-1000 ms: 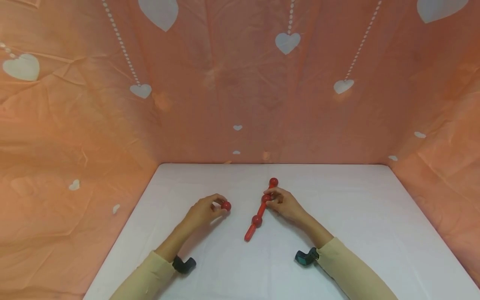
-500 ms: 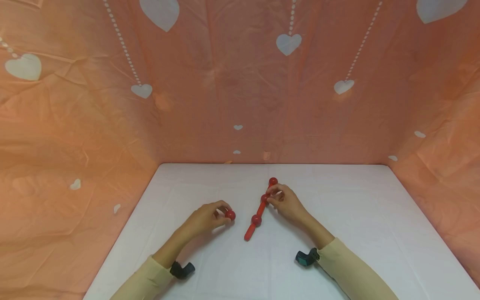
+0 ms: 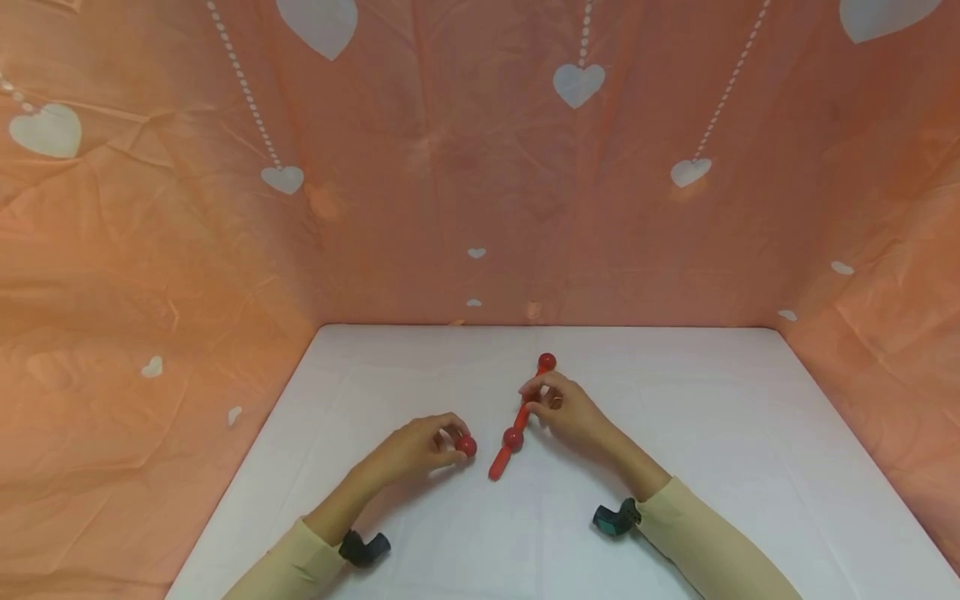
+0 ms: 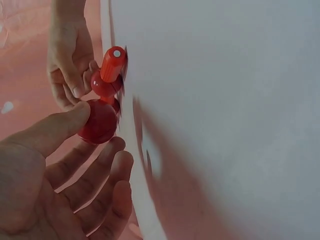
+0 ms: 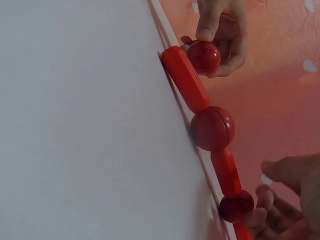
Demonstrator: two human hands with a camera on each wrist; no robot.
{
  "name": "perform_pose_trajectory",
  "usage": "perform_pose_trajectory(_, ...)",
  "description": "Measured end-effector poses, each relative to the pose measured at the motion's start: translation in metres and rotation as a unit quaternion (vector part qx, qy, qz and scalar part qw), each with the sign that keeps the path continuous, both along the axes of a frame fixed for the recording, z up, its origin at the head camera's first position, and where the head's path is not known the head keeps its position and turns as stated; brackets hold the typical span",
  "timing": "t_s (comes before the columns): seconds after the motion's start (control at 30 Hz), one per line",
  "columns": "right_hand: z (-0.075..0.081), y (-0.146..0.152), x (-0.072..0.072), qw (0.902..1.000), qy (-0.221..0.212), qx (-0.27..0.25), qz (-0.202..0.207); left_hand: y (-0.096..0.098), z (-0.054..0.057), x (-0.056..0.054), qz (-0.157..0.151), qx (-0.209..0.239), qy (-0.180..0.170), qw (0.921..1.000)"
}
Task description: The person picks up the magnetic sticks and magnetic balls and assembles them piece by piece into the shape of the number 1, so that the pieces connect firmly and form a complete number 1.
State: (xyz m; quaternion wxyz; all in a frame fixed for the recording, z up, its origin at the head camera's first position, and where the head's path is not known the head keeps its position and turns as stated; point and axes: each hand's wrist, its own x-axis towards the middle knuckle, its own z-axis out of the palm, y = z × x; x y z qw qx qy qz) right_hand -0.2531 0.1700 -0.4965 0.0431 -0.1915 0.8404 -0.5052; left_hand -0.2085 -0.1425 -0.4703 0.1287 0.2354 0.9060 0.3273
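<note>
My left hand point(image 3: 416, 450) pinches a glossy red ball point(image 3: 467, 447) between thumb and fingertips, left of a chain of red pieces. In the left wrist view the thumb presses against this ball point(image 4: 100, 121), while the other fingers are spread. The chain lies slantwise on the table, alternating ridged red sticks point(image 5: 186, 80) with red balls point(image 5: 212, 128). Over the chain's middle ball point(image 5: 236, 206) reaches my right hand point(image 3: 573, 412), covering it in the head view. In the right wrist view its thumb stands apart from that ball, with fingertips right at its edge.
Under everything is a white table point(image 3: 675, 400). An orange curtain point(image 3: 480, 183) with pale hearts surrounds its back and sides. A dark camera point(image 3: 365, 550) is strapped at the left wrist, another dark camera point(image 3: 617, 518) at the right.
My left hand has carried its red ball rightward and nearer me, closer to the chain's near end. My right hand has shifted slightly left over the middle ball. The chain has hardly moved.
</note>
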Motion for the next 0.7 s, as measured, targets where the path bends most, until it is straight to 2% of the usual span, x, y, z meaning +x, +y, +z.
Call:
perform_pose_trajectory(0.3, -0.001, -0.004, 0.005, 0.9941, 0.048, 0.026, 0.094, 0.002, -0.005, 0.003, -0.022, 0.0, -0.002, 0.9998)
perform_pose_trajectory(0.57, -0.006, -0.009, 0.007, 0.9782, 0.095, 0.027, 0.183, 0.002, -0.007, 0.004, -0.03, 0.0, -0.011, 0.9995)
perform_pose_trajectory(0.7, -0.006, -0.011, 0.01, 0.9737, 0.09, 0.035, 0.206, 0.002, -0.009, 0.003, -0.038, 0.0, -0.012, 0.9992)
